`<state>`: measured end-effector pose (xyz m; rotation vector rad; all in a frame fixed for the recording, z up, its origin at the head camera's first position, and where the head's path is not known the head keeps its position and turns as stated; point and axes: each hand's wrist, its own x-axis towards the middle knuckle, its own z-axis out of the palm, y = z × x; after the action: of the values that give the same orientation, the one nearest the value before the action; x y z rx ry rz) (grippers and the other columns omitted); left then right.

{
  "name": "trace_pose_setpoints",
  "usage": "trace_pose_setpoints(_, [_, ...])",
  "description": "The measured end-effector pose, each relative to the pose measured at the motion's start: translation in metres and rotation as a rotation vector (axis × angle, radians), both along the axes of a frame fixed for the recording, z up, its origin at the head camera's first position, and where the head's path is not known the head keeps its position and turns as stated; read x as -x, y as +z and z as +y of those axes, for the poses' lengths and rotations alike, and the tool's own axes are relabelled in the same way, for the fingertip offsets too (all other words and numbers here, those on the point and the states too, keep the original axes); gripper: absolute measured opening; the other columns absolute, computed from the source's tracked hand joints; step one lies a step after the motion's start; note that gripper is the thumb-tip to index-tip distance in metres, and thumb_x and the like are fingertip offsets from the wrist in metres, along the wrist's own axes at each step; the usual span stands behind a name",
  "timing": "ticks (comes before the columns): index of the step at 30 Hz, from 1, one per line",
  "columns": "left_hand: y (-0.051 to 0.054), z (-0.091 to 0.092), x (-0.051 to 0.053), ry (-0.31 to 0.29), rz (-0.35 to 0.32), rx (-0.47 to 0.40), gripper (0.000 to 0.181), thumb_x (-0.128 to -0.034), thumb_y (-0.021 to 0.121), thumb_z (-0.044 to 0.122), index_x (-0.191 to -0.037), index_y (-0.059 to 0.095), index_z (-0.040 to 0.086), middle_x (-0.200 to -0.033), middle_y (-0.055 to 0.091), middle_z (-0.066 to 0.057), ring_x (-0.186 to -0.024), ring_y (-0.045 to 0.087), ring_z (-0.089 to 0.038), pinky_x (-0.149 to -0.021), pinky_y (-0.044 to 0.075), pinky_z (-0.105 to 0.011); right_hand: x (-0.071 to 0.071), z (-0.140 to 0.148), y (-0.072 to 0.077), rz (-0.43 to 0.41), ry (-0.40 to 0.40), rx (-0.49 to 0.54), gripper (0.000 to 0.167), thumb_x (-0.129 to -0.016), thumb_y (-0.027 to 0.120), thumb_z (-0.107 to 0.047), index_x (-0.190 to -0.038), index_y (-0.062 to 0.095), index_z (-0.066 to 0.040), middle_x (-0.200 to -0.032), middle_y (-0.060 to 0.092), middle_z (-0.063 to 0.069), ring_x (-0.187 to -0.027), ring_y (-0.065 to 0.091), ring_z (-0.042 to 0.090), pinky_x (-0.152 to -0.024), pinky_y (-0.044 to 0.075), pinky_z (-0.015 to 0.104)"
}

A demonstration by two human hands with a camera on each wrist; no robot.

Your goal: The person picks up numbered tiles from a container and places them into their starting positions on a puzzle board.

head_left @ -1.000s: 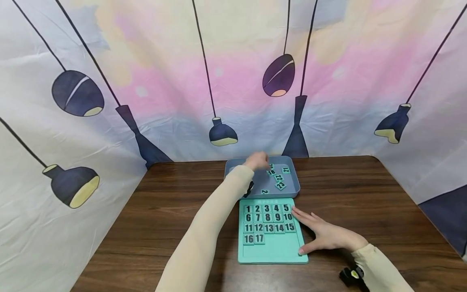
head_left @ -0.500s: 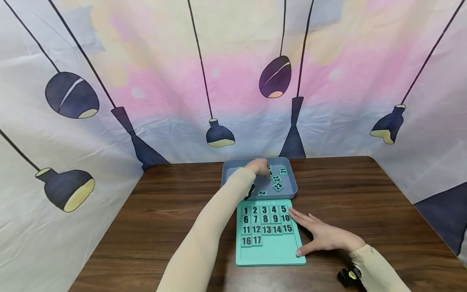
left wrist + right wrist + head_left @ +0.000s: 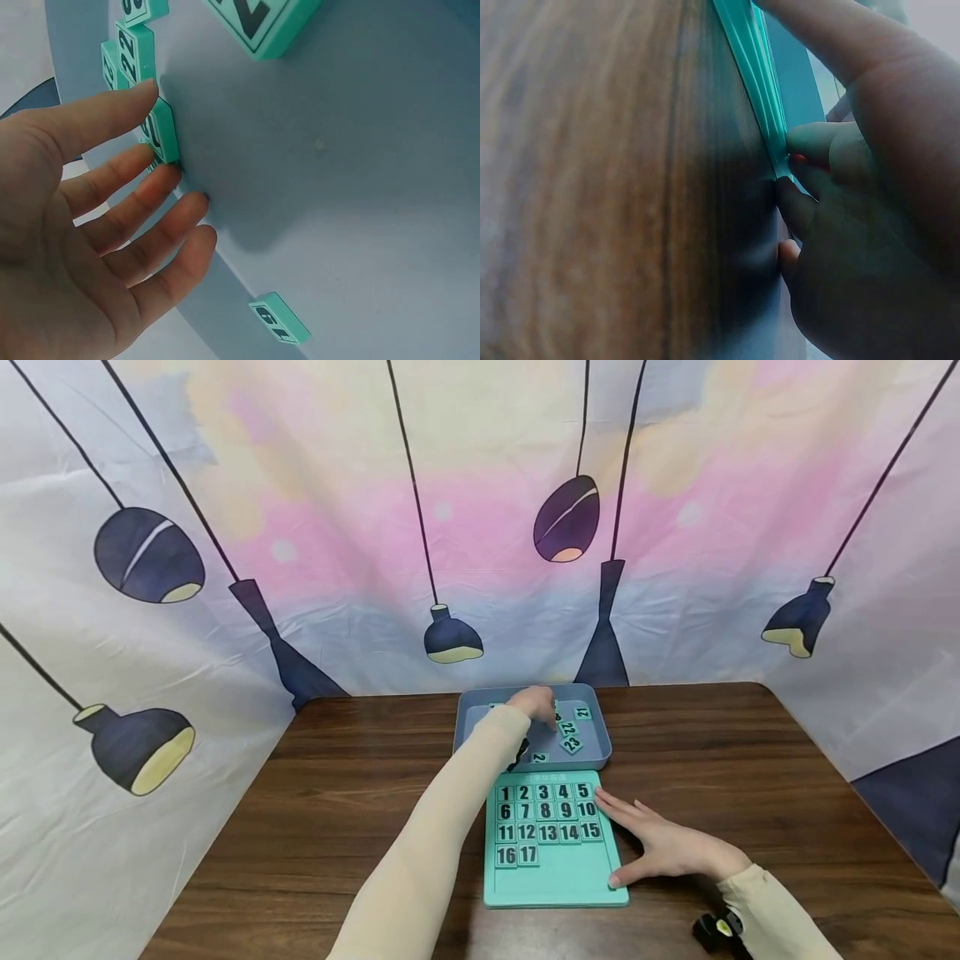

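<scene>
In the head view my left hand (image 3: 535, 703) reaches into a blue-grey tray (image 3: 597, 750). The left wrist view has its thumb and fingertips at opposite ends of a green number tile (image 3: 166, 131), pinching it; the number is partly covered. Close by lie tile 22 (image 3: 567, 727), tile 23 (image 3: 572, 745) and a sideways tile (image 3: 582, 713). My right hand (image 3: 667, 845) rests along the right edge of a mint-green number board (image 3: 570, 881), fingers spread and thumb on its lower right. Tiles 1 to 17 sit in order on the board.
Another tile (image 3: 539, 758) lies by the tray's near wall, and one more tile (image 3: 279, 318) shows apart from the others in the left wrist view. The tray stands behind the board on a brown wooden table (image 3: 360, 777). A lamp-patterned cloth (image 3: 337, 527) hangs behind.
My left hand has shifted slightly right and down within the tray, over the tile marked 18. The view has shifted a little. My right hand keeps its place on the board.
</scene>
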<state>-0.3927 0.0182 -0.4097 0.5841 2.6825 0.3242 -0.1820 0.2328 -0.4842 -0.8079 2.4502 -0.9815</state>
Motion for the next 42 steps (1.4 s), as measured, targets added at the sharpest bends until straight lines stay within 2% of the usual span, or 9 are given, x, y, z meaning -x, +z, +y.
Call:
trace_pose_setpoints(15, [-0.007, -0.009, -0.008, 0.013, 0.042, -0.022, 0.024, -0.0944, 0.073, 0.015, -0.117, 0.07, 0.008, -0.117, 0.067, -0.007, -0.103, 0.064, -0.023, -0.085, 0.054, -0.038, -0.002, -0.007, -0.003, -0.019, 0.011, 0.008, 0.112, -0.083, 0.08, -0.051, -0.162, 0.014, -0.007, -0.168, 0.007, 0.017, -0.149, 0.002, 0.052, -0.112, 0.003, 0.074])
trace_pose_setpoints(22, [-0.002, -0.015, -0.006, 0.019, 0.056, -0.071, 0.013, -0.0943, 0.073, 0.013, -0.106, 0.072, 0.008, -0.104, 0.068, -0.005, -0.088, 0.062, -0.019, -0.076, 0.053, -0.034, -0.004, -0.009, -0.001, -0.017, -0.001, 0.002, 0.113, -0.082, 0.08, -0.051, -0.162, 0.015, -0.006, -0.167, 0.008, 0.017, -0.148, 0.001, 0.054, -0.11, 0.004, 0.075])
trace_pose_setpoints(24, [0.0, -0.015, -0.005, 0.021, 0.055, -0.091, 0.004, -0.0946, 0.072, 0.012, -0.094, 0.069, 0.009, -0.088, 0.062, -0.001, -0.074, 0.055, -0.015, -0.068, 0.049, -0.031, -0.005, -0.008, 0.0, -0.018, -0.001, 0.009, 0.113, -0.082, 0.08, -0.051, -0.162, 0.014, -0.005, -0.167, 0.007, 0.018, -0.148, 0.001, 0.054, -0.11, 0.003, 0.075])
trace_pose_setpoints(26, [0.002, -0.015, -0.002, 0.014, 0.048, -0.105, 0.021, -0.095, 0.07, 0.011, -0.078, 0.059, 0.011, -0.072, 0.047, 0.002, -0.06, 0.04, -0.012, -0.059, 0.039, -0.029, -0.006, -0.007, 0.001, -0.018, 0.002, 0.015, 0.113, -0.082, 0.08, -0.051, -0.162, 0.014, -0.005, -0.167, 0.006, 0.018, -0.148, 0.001, 0.054, -0.11, 0.002, 0.075])
trace_pose_setpoints(29, [0.007, -0.015, -0.001, -0.004, 0.032, -0.141, 0.039, -0.0946, 0.069, 0.011, -0.067, 0.042, 0.013, -0.063, 0.028, 0.002, -0.055, 0.021, -0.013, -0.056, 0.027, -0.029, -0.007, -0.005, 0.002, -0.012, 0.009, 0.022, 0.114, -0.083, 0.08, -0.051, -0.161, 0.013, -0.003, -0.167, 0.005, 0.019, -0.148, 0.002, 0.054, -0.111, 0.001, 0.074])
trace_pose_setpoints(32, [0.014, -0.016, -0.005, -0.03, 0.036, -0.197, 0.041, -0.0939, 0.071, 0.011, -0.067, 0.04, 0.014, -0.063, 0.027, 0.001, -0.056, 0.021, -0.013, -0.057, 0.026, -0.029, -0.006, -0.002, 0.002, 0.002, 0.015, 0.031, 0.114, -0.082, 0.08, -0.05, -0.161, 0.013, -0.001, -0.167, 0.006, 0.021, -0.148, 0.003, 0.054, -0.11, 0.001, 0.075])
trace_pose_setpoints(37, [0.03, -0.017, -0.021, -0.082, 0.053, -0.299, 0.011, -0.0931, 0.074, 0.015, -0.091, 0.065, 0.009, -0.082, 0.055, 0.001, -0.068, 0.046, -0.013, -0.066, 0.042, -0.027, -0.004, 0.0, 0.001, 0.016, 0.024, 0.038, 0.114, -0.083, 0.081, -0.049, -0.16, 0.013, 0.001, -0.166, 0.005, 0.023, -0.147, 0.004, 0.055, -0.109, 0.0, 0.075])
trace_pose_setpoints(39, [0.036, -0.018, -0.03, -0.097, 0.056, -0.336, 0.022, -0.0926, 0.075, 0.016, -0.111, 0.069, 0.006, -0.1, 0.066, -0.003, -0.084, 0.059, -0.015, -0.076, 0.049, -0.028, -0.003, -0.001, 0.001, 0.019, 0.026, 0.034, 0.114, -0.082, 0.08, -0.049, -0.16, 0.014, 0.001, -0.166, 0.006, 0.023, -0.147, 0.004, 0.055, -0.11, 0.001, 0.075])
trace_pose_setpoints(42, [0.043, -0.02, -0.045, -0.126, 0.059, -0.35, 0.034, -0.0933, 0.074, 0.017, -0.123, 0.067, 0.003, -0.115, 0.068, -0.009, -0.099, 0.064, -0.019, -0.085, 0.052, -0.03, -0.003, -0.002, 0.002, 0.016, 0.029, 0.034, 0.114, -0.083, 0.081, -0.049, -0.16, 0.014, 0.001, -0.166, 0.006, 0.023, -0.147, 0.005, 0.054, -0.11, 0.001, 0.075])
